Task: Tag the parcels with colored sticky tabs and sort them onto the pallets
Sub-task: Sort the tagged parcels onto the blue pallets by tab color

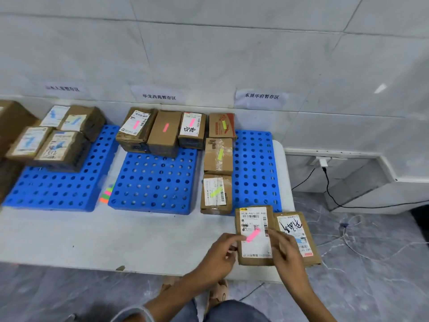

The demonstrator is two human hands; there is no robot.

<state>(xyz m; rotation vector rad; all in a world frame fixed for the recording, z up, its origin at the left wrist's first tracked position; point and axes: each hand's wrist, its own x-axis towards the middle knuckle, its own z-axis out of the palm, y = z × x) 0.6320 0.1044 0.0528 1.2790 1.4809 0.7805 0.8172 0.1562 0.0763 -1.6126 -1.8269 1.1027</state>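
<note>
A flat brown parcel with a white label lies at the table's front right corner, and a pink sticky tab sits on that label. My left hand touches the tab's left end with an outstretched index finger. My right hand rests its fingers on the parcel's right edge. A second parcel, with a handwritten label, lies just to the right. Three blue pallets stand behind: the left pallet holds blue-tabbed parcels, the middle pallet pink-tabbed ones, the right pallet yellow-tabbed ones.
A pad of colored sticky tabs lies between the left and middle pallets. Paper signs hang on the wall above each pallet. Larger cardboard boxes stand at far left. A black cable runs from a wall socket down to the floor on the right.
</note>
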